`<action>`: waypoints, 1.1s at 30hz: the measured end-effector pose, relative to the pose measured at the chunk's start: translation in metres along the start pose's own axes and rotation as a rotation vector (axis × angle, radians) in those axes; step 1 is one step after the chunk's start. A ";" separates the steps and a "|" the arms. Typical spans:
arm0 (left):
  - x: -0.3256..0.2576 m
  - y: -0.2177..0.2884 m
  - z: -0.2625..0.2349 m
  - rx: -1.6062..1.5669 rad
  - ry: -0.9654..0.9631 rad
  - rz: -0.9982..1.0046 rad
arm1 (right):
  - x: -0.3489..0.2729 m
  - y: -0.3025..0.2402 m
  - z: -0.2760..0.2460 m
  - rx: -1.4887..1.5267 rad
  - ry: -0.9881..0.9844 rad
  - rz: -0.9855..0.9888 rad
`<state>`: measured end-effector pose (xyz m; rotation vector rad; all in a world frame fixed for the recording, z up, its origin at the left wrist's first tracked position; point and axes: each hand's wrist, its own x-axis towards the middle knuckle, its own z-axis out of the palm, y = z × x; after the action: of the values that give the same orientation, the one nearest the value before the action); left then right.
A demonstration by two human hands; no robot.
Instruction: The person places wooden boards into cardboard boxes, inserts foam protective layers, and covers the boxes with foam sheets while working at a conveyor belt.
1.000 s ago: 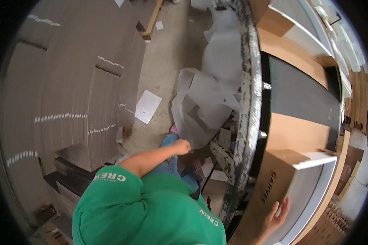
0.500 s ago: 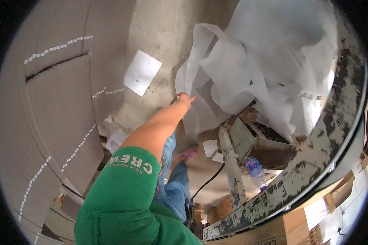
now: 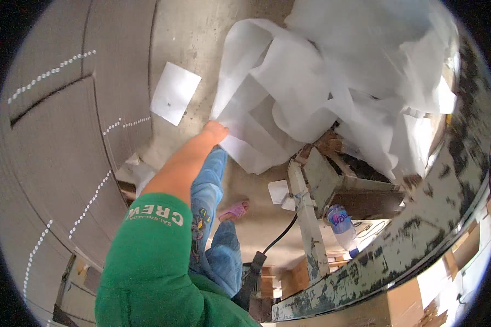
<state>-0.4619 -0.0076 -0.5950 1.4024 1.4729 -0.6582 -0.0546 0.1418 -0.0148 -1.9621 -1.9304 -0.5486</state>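
Holding sheeting point(image 3: 297, 71) by its edge in a closed left grip point(image 3: 215, 131); cannot tell the right grip, out of view. Might snag it on the leg point(image 3: 304, 212) if pulling hard.

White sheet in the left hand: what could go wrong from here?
The white sheet might snag or tear on the worn metal frame if pulled, as its folds bunch close to it. Loose folds could get underfoot, lying near the pink sandal. The left hand holds only an edge, so the sheet might slip.
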 end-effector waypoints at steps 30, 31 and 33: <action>-0.506 0.234 -0.227 -1.221 0.921 0.498 | -0.333 -0.014 0.090 1.492 -1.485 0.868; -0.510 0.217 -0.235 -1.249 0.904 0.514 | -0.330 -0.044 0.080 1.688 -1.525 1.115; -0.511 0.202 -0.257 -1.221 0.914 0.543 | -0.299 -0.082 0.051 1.892 -1.487 1.406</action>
<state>-0.4023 0.0348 0.0072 0.9603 1.5253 1.2169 -0.1362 -0.0917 -0.2086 -1.2336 0.0172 2.3772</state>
